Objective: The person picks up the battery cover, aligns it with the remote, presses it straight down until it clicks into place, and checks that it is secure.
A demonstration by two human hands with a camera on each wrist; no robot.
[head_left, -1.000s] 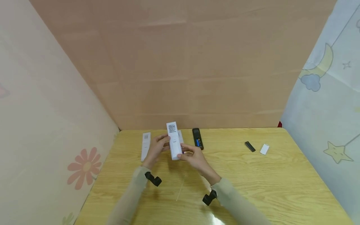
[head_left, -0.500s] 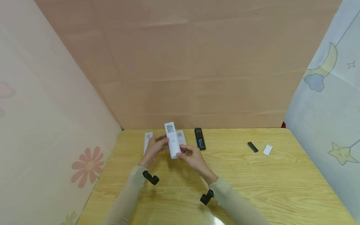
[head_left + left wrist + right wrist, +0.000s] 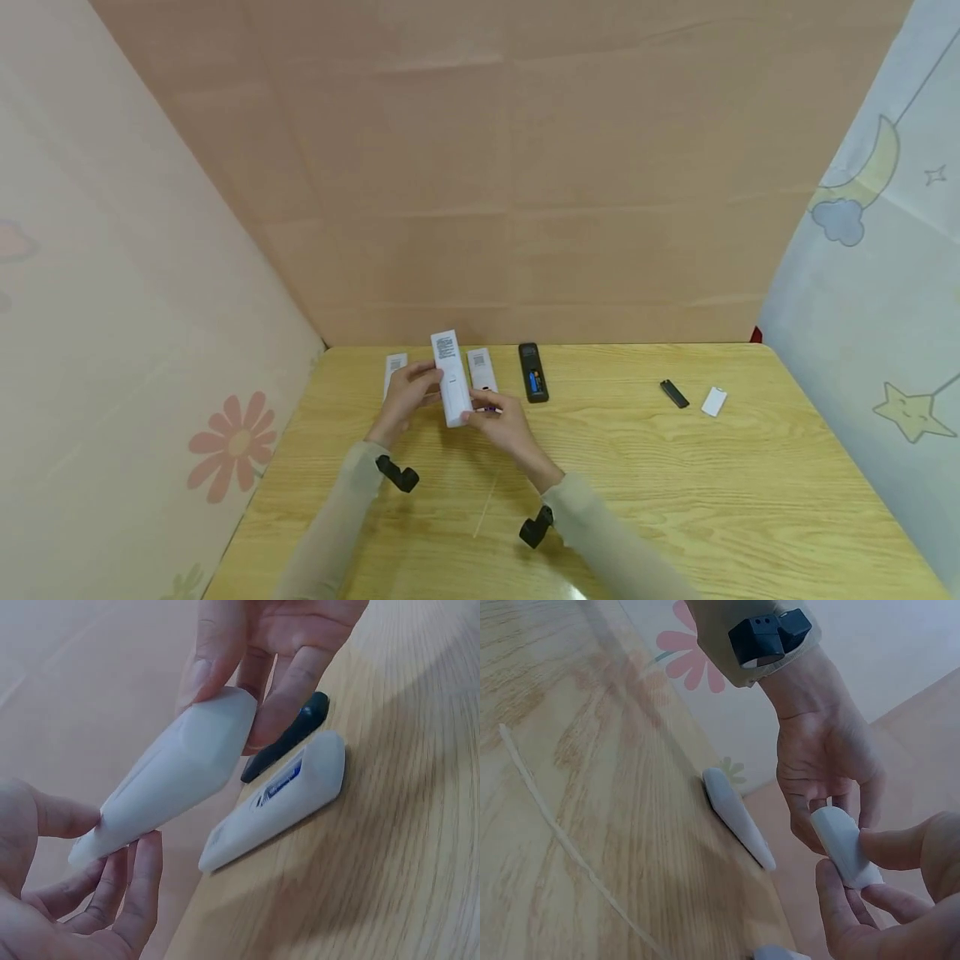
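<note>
A white remote control (image 3: 452, 382) is held up over the table, its back with printed text and a battery cover turned to the head camera. My left hand (image 3: 405, 402) grips its left edge around the middle, thumb in front and fingers behind. Near its lower end, my right hand (image 3: 504, 423) pinches the right side. In the left wrist view the held remote (image 3: 180, 754) is tilted between both hands. Behind the hands lies another white remote (image 3: 481, 371) with an uncovered battery bay showing something blue. A third white remote (image 3: 396, 365) is partly hidden by my left hand.
A black remote (image 3: 533, 373) lies back-up with its battery bay uncovered and blue batteries inside. Farther right on the wooden table (image 3: 675, 483) are a black battery cover (image 3: 674, 393) and a white one (image 3: 714, 402). Brown paper (image 3: 495, 167) stands behind the table.
Both hands and the held remote have shifted slightly left, uncovering more of the white remote behind them. The grip looks the same. The head view has also shifted a little.
</note>
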